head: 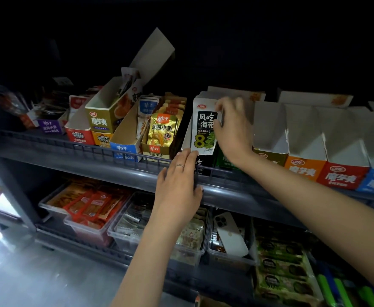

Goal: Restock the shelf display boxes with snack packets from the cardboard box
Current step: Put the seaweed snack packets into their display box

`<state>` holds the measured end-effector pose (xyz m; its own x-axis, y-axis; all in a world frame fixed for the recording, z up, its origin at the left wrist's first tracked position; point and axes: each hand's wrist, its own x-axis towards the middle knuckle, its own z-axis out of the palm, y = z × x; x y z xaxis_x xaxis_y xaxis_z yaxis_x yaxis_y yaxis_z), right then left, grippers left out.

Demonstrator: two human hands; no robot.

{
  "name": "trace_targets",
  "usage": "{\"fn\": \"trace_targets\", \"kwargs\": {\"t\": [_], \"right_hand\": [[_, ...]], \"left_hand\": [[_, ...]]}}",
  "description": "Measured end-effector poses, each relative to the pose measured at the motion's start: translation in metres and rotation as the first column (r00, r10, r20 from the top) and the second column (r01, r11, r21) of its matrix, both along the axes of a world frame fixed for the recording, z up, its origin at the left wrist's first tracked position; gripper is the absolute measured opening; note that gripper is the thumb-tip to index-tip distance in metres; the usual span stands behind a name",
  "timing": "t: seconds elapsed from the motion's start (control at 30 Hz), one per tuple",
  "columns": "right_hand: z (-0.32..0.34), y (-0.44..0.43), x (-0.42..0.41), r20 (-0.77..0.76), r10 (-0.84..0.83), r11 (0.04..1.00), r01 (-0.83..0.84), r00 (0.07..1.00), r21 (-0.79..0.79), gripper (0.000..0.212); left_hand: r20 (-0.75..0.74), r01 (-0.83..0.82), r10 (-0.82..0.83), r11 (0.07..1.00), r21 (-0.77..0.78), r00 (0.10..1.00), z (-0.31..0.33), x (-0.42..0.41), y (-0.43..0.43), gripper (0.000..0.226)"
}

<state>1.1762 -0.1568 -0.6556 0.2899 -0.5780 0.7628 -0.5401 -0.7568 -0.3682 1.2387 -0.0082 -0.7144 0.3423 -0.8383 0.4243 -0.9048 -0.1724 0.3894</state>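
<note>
Seating the kelp packets [205,129] in the black display box [201,167]: the right hand [231,129] grip pinches their 3 o'clock edge, while the flat-fingered left hand [179,185] should steady the 7 o'clock corner.

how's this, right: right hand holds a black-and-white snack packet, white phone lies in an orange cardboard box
Wrong: head view shows the white phone in a clear plastic bin; the right hand does hold the black-and-white snack packet.

My right hand [232,129]: gripping the kelp packet [204,127] by its right edge.
My left hand [179,185]: lying just below that packet.
Fish-snack box [157,149]: sitting just left of it.
Empty boxes [270,129]: standing to its right.
Phone [230,234]: lying in a tub [230,259] beneath it.
</note>
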Motion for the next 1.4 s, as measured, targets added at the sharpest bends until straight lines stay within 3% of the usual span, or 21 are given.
{"fn": "trace_targets", "kwargs": {"t": [0.1,0.2,0.33,0.43,0.6,0.77,0.87,0.93,1.03,1.1,1.2,1.3,1.4], "right_hand": [[-0.007,0.003,-0.001,-0.252,0.033,0.998,-0.046,0.967,-0.043,0.018],[-0.002,0.01,0.003,-0.494,0.107,0.987,-0.032,0.863,0.157,0.032],[0.009,0.011,0.004,-0.687,0.062,0.988,0.053,0.724,0.146,0.042],[0.013,0.012,0.004,-0.747,0.017,0.988,0.104,0.665,0.115,0.045],[0.01,0.012,0.007,-0.741,0.012,0.984,0.124,0.671,0.128,0.051],[0.016,0.008,0.007,-0.77,0.126,0.967,0.097,0.626,0.237,0.066],[0.016,0.005,0.003,-0.758,0.174,0.965,0.047,0.628,0.26,0.065],[0.016,0.004,-0.002,-0.722,0.235,0.953,-0.008,0.651,0.304,0.062],[0.012,0.01,-0.021,-0.547,0.381,0.903,-0.175,0.745,0.392,0.057],[0.0,0.022,-0.042,-0.451,0.375,0.918,-0.258,0.81,0.3,0.05],[-0.027,0.042,-0.078,-0.347,0.254,0.964,-0.265,0.903,0.016,0.038],[-0.054,0.061,-0.111,-0.24,0.36,0.931,-0.364,0.902,0.029,0.025],[-0.096,0.081,-0.14,-0.314,0.468,0.883,-0.45,0.826,0.131,0.024]], "left_hand": [[0.004,0.004,-0.004,1.0,0.003,1.0,-0.001,0.0,0.0,0.076],[0.0,0.003,-0.003,1.0,0.011,1.0,-0.001,-0.001,-0.001,0.078],[-0.015,0.003,-0.003,1.0,0.006,1.0,-0.001,-0.001,-0.001,0.079],[-0.017,0.011,-0.011,1.0,0.001,1.0,0.0,-0.002,0.001,0.078],[-0.019,0.016,-0.016,1.0,-0.006,1.0,0.0,-0.001,0.002,0.077],[-0.023,0.011,-0.011,1.0,0.002,1.0,0.001,-0.002,0.0,0.077],[-0.023,0.02,-0.02,1.0,0.009,1.0,0.001,-0.001,-0.001,0.078],[-0.018,0.036,-0.035,0.999,0.016,0.999,0.0,0.0,0.0,0.079],[-0.033,0.097,-0.097,0.995,0.008,0.995,-0.001,0.003,0.006,0.08],[-0.008,0.129,-0.129,0.992,-0.008,0.992,-0.002,0.004,0.015,0.075],[0.09,0.191,-0.185,0.979,-0.066,0.979,-0.004,0.001,0.034,0.049],[0.115,0.286,-0.282,0.958,-0.018,0.952,-0.015,-0.003,0.054,0.025],[0.164,0.363,-0.381,0.923,0.129,0.91,-0.041,-0.011,0.068,0.034]]}}
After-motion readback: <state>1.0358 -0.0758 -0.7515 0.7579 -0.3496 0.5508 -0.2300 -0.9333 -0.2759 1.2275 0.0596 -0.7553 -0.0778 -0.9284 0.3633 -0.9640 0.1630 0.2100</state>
